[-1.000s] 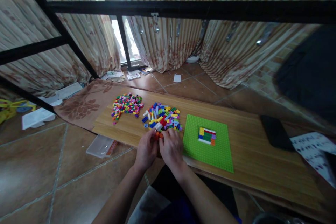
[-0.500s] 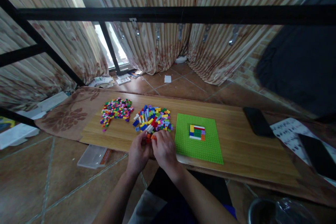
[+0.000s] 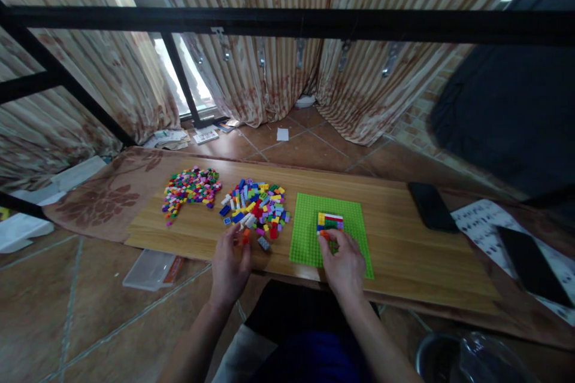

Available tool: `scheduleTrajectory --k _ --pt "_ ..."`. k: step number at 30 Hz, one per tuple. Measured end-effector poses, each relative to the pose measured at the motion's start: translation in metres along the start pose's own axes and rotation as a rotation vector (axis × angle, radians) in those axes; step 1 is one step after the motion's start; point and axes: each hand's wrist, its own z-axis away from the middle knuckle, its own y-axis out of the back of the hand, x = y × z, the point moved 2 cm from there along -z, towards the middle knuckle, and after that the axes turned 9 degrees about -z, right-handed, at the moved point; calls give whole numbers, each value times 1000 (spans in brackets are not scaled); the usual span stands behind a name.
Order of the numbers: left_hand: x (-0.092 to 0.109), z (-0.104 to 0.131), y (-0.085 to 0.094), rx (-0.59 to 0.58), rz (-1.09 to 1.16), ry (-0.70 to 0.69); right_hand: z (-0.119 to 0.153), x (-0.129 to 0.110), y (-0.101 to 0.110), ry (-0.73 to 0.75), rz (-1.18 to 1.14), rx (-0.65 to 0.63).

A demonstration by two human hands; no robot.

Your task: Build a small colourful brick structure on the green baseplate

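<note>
Pinched between the thumb and fingers of my right hand (image 3: pixel 345 260) is a small orange toy brick (image 3: pixel 324 233). It is at the near left edge of a small multicoloured brick build (image 3: pixel 330 219), which sits on a green studded baseplate (image 3: pixel 305 242). That hand covers the near part of the build. My left hand (image 3: pixel 230 263) has its thumb and index finger around an orange-red brick (image 3: pixel 245 237), close to the near side of the larger-brick pile (image 3: pixel 258 203). A grey brick (image 3: pixel 263 243) lies on the board just right of this hand.
A heap of tiny bricks (image 3: pixel 191 188) lies farther left on the wooden board (image 3: pixel 390 251). To the right are a black phone (image 3: pixel 432 206), a printed sheet (image 3: pixel 476 215) and another dark device (image 3: pixel 534 266). A clear plastic lid (image 3: pixel 148 269) is on the floor, left.
My hands have parted. The right one has moved right, carrying an orange brick to the build, while the left stays by the pile. The grey brick and a red brick now show.
</note>
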Motion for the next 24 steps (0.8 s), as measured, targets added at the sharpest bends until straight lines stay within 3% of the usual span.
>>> scheduleTrajectory --k 3,8,14,24 --pt "22 0 3 68 -75 -110 -7 2 -6 26 69 17" --pt "49 -5 -7 7 -30 -260 -12 3 -13 44 133 43" --pt "63 -10 -29 -124 30 -270 -13 6 -12 51 127 59" --pt "90 -5 -75 -436 129 -223 -7 22 19 178 119 14"
